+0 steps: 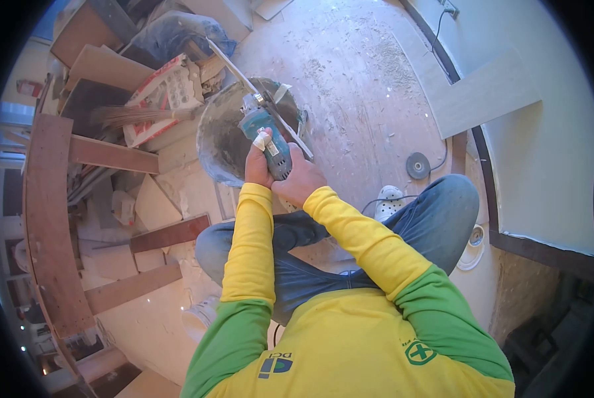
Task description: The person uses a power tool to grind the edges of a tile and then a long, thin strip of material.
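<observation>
Both my hands are wrapped round a teal angle grinder (265,129), which points away from me over the mouth of a grey, dusty bucket (210,142). My left hand (257,166) grips the left side of its body; a white wrapping shows at the thumb. From the right, my right hand (301,178) closes on the rear of the body. A long thin pale strip (290,128) runs diagonally past the grinder's head and across the bucket.
A straw broom (141,116) and a red-and-white printed sack (164,99) lie left of the bucket, with stacked boards (108,69) behind. Wooden planks (58,219) stand further left. On the right are a round grey disc (417,166), a cable, and a pale panel (489,96) along the wall.
</observation>
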A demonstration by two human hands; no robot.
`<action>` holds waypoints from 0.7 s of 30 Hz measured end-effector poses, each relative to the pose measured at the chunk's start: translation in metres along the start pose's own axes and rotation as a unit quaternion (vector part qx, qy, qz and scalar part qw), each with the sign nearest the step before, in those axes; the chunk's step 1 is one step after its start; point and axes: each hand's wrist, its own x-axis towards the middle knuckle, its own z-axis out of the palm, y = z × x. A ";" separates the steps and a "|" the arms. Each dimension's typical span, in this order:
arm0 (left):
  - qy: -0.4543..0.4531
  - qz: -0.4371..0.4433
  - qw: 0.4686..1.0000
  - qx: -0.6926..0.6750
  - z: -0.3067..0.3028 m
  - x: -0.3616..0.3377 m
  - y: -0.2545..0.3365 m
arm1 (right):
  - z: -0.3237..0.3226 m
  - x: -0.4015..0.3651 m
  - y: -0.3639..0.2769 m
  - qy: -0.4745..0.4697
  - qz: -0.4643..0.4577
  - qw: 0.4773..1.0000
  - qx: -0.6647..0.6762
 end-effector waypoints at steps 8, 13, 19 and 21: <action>0.004 0.036 0.999 -0.001 0.003 0.003 -0.001 | -0.007 -0.002 -0.006 0.007 -0.016 1.000 -0.003; -0.007 0.028 0.999 -0.015 0.005 0.003 0.001 | -0.007 0.003 -0.005 0.002 -0.009 1.000 0.007; -0.017 0.004 0.999 -0.037 -0.006 0.007 -0.001 | -0.004 0.003 -0.003 -0.009 -0.008 1.000 -0.003; -0.022 0.012 0.999 -0.021 -0.012 0.011 -0.003 | -0.004 0.002 -0.003 -0.007 -0.015 1.000 -0.014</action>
